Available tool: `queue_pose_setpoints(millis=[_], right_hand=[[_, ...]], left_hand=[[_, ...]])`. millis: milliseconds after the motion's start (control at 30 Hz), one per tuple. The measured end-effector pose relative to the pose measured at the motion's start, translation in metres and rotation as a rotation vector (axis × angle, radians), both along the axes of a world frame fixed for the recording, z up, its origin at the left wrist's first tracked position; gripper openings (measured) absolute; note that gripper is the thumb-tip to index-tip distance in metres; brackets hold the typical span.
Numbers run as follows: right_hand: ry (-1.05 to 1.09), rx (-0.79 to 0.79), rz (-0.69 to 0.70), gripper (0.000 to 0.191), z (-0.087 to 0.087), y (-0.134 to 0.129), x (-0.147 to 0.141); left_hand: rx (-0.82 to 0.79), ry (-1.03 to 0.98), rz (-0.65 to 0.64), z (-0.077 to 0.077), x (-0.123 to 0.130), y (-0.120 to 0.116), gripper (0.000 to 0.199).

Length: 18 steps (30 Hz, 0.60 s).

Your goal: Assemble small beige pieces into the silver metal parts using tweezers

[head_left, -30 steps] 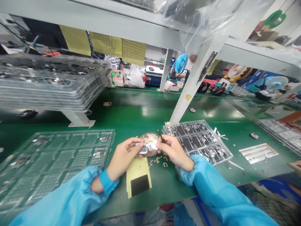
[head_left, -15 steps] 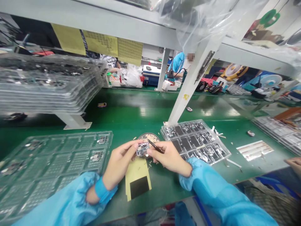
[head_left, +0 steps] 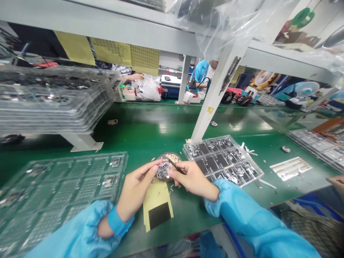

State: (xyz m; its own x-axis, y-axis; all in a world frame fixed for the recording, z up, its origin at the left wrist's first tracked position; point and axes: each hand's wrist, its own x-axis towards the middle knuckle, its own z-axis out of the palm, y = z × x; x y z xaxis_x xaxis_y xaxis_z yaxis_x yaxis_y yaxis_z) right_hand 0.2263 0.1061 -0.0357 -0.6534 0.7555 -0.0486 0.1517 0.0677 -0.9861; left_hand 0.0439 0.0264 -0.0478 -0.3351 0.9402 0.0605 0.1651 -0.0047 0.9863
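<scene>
Between thumb and fingers, my left hand (head_left: 138, 186) holds a small circuit board assembly (head_left: 162, 171) with a purple edge, tilted up. My right hand (head_left: 192, 178) is closed around black tweezers (head_left: 176, 166), which point up and left. Its thumb also touches the board's right side. Just behind the board lies a round dish (head_left: 176, 157) of small pale pieces, partly hidden by the hands. Beneath the hands is a yellow paper sheet (head_left: 157, 195) with a black square (head_left: 159, 215) on its near part.
A clear tray (head_left: 80, 179) with a few boards is on the left; a filled tray (head_left: 225, 159) sits to the right. Stacked trays (head_left: 53, 111) rise at the left. A white post (head_left: 215, 100) stands ahead. Another person's hand (head_left: 337, 183) shows at the right edge.
The circuit board has tilted slightly, so its purple upper edge now shows. Both hands keep their grips almost in place. The view has shifted a little.
</scene>
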Motion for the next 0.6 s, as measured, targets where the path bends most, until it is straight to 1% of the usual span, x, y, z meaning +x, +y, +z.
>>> queue_pose_setpoints(millis=[167,433,533,600], right_hand=[[-0.002,-0.009,-0.002,0.041,0.001,0.001,0.000],[0.034,0.016,0.006,0.036,0.001,0.002,0.002],[0.049,0.031,0.046,0.034,0.000,0.001,0.002],[0.049,0.043,0.071,0.031,-0.001,0.001,0.002]], left_hand=[[-0.005,0.032,0.010,0.003,0.000,-0.001,0.042],[-0.002,0.056,0.031,0.004,0.001,-0.001,0.041],[-0.035,-0.002,0.015,-0.001,-0.002,0.002,0.043],[-0.090,-0.101,-0.025,-0.006,-0.004,0.003,0.043]])
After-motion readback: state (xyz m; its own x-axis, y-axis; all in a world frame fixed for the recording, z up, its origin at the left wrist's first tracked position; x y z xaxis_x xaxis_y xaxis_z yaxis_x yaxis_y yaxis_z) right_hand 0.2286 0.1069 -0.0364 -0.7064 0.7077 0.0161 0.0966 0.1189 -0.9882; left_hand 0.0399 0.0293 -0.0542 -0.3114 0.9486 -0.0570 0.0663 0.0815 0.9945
